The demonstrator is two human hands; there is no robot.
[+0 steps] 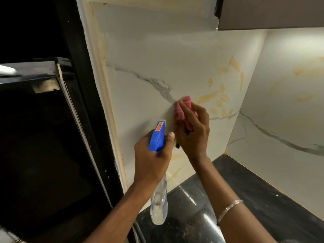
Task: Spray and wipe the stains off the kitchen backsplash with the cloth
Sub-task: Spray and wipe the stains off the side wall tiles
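Right fingers: curled over a pink cloth, which is pressed flat against the wall
Pink cloth: bunched under the fingertips, with a fold trailing down along the palm – it is held on the backsplash, right where a grey vein in the marble pattern runs down
Right hand: seen from the back, raised in front of the wall; a thin silver bangle is worn further down the forearm
Left fingers: wrapped round the neck of a spray bottle, the thumb laid up beside the blue trigger head
Left hand: held just below and left of the right hand, close to it
Spray bottle: clear body hanging below the fist, nozzle aimed at the wall near the cloth
Stains: yellow-orange smears and blotches spread to the right of the cloth and above it – fainter streaks are seen below the hands, near the counter
Backsplash: pale marble-look panel, meeting a side wall at the right corner, where more yellow marks are visible
Countertop: dark and glossy, lying below the panel
Upper cabinet: brown, mounted at the top right
Left edge: a black appliance is stood just beside the panel
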